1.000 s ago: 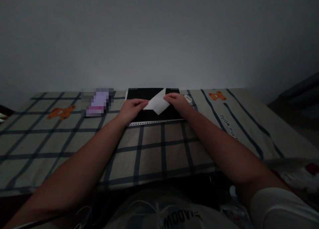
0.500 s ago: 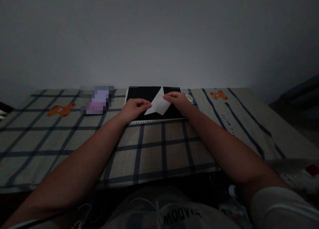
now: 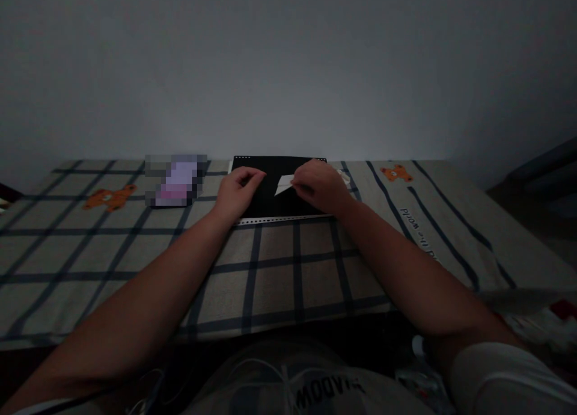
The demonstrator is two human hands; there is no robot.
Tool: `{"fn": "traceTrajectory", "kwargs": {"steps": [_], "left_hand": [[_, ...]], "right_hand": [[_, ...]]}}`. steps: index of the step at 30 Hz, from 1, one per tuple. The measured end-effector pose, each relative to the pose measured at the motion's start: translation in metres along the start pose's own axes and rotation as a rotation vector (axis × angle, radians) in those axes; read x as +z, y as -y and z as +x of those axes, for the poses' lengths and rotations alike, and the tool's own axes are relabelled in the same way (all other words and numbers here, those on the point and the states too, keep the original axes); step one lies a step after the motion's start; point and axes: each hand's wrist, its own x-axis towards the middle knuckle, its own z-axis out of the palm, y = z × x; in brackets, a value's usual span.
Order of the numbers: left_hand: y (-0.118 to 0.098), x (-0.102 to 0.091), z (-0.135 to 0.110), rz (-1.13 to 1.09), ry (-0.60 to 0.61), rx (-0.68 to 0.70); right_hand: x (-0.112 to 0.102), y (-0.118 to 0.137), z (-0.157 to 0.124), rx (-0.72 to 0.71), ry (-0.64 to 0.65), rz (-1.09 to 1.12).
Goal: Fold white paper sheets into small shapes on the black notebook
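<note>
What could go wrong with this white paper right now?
The paper might slip or twist, since only the right hand has a visible grip on it; the left hand is apart from it. It could also crease unevenly where the right fingers pinch it.

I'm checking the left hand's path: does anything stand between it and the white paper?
Nothing visible does. The left hand is apart from the white paper, which the right hand pinches; in this view, only the black sheet shows in the gap between them.
</note>
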Motion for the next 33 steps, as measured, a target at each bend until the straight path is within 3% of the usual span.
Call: {"fn": "traceTrajectory", "kwargs": {"steps": [2, 5, 9, 16, 19, 23, 33], "left_hand": [[-0.001, 0.000, -0.001, 0.033, 0.045, 0.061], [0.001, 0.001, -0.003, 0.154, 0.205, 0.210], [0.006, 0.003, -0.003, 0.279, 0.422, 0.398], [0.018, 0.002, 0.001, 0.300, 0.511, 0.457], [0.020, 0.001, 0.002, 0.301, 0.521, 0.452], [0.018, 0.001, 0.002, 0.303, 0.525, 0.439], [0.008, 0.001, -0.002, 0.307, 0.515, 0.407]], "right_hand": [[-0.003, 0.006, 0.001, -0.072, 0.136, -0.104], [-0.002, 0.013, 0.003, -0.105, 0.310, -0.175], [0.003, 0.016, 0.002, -0.064, 0.435, -0.127], [0.007, -0.001, -0.006, 0.039, 0.365, 0.113], [0.007, -0.013, -0.009, 0.104, 0.321, 0.083], [0.008, -0.021, -0.011, 0.152, 0.374, 0.057], [0.007, -0.017, -0.012, 0.145, 0.367, 0.045]]}}
